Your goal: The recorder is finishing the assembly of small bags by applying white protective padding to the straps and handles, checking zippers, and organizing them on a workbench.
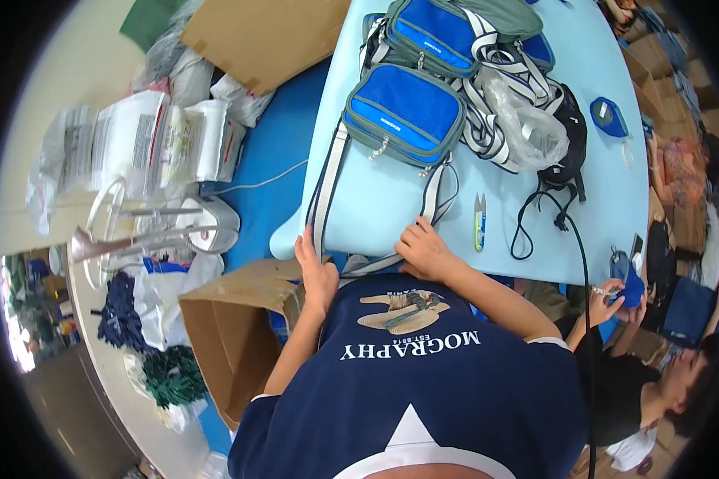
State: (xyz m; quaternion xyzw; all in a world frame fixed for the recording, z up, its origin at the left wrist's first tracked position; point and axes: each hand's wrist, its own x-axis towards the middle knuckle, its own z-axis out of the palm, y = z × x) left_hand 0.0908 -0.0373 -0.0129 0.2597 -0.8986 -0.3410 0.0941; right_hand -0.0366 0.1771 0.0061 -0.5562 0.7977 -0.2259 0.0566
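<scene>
A blue and grey waist bag [407,112] lies on the light-blue table with its zip pulls toward me. Its white strap with dark edges [327,188] runs down both sides to the table's near edge and loops between my hands. My left hand [319,275] has the strap between its fairly straight fingers and its thumb. On the other side my right hand [425,251] is closed, fingers curled, on the strap close to my body. Small thread snips [480,222] with yellow-blue handles lie to the right of the bag.
More blue-grey bags [435,36] are heaped behind, beside tangled straps, a clear plastic bag [527,120] and a black pouch with a cord [563,148]. A cardboard box [236,335] stands at my left. A co-worker's hand [605,302] holds a blue piece at right.
</scene>
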